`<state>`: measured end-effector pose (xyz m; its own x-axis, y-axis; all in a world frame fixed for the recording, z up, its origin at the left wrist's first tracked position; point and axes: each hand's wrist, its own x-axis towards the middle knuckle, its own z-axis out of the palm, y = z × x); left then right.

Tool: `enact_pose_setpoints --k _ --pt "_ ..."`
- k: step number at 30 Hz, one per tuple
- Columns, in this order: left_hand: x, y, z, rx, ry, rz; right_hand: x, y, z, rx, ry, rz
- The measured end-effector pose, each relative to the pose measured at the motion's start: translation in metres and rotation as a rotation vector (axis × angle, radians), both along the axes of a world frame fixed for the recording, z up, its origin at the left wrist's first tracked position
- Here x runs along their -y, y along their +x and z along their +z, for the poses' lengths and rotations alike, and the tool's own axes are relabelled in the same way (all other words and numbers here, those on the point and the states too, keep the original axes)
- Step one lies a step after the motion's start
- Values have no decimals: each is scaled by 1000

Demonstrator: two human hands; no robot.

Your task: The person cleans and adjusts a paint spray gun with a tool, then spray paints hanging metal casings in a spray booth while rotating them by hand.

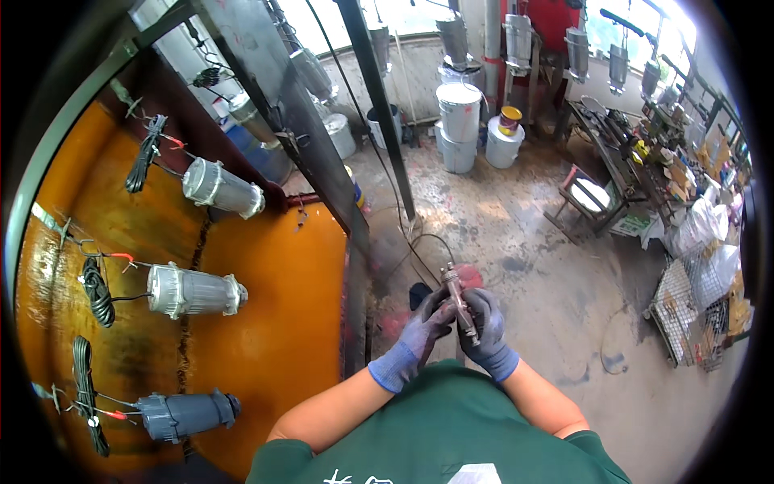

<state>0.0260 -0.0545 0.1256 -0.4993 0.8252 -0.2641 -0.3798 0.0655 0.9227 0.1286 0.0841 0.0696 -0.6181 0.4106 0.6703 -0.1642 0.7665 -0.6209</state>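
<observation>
Paint-stained concrete floor (548,298) spreads through a workshop where a worker's gloved fingers (435,312) curl around a metal spray gun (462,310), held upright in front of the body. The left hand (419,329) grips one side and the right hand (488,329) cradles the other; exactly where each fingertip presses is hidden. The gun looks rigid and fairly heavy for its size, its metal likely slick if wet, though the gloves should help. Its thicker middle promises the surest hold; the slim ends, probably more delicate, are better left unsqueezed. A black hose (436,236) curves to its far end and could tug. Leftward, cylindrical pump housings (189,291) hang before an orange panel (278,310); beyond stand white buckets (459,113) and, at right, a cluttered counter (617,161).
</observation>
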Motion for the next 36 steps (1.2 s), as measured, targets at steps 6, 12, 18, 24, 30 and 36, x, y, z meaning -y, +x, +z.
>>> enact_pose_setpoints --k 6,12,18,24,30,36 --pt "46 -44 -35 445 137 216 19 -62 8 240 119 451" --pt "113 -92 -79 450 359 411 45 -139 -8 379 178 860" --pt "187 -133 -89 493 104 924 2 -241 -10 464 51 719" --pt "226 -137 -103 240 72 1116 -52 -417 16 486 324 672" --pt "207 -133 -108 111 26 1358 -78 -638 24 391 93 553" --pt "151 -111 -137 -190 72 1509 -49 -753 -4 121 76 570"
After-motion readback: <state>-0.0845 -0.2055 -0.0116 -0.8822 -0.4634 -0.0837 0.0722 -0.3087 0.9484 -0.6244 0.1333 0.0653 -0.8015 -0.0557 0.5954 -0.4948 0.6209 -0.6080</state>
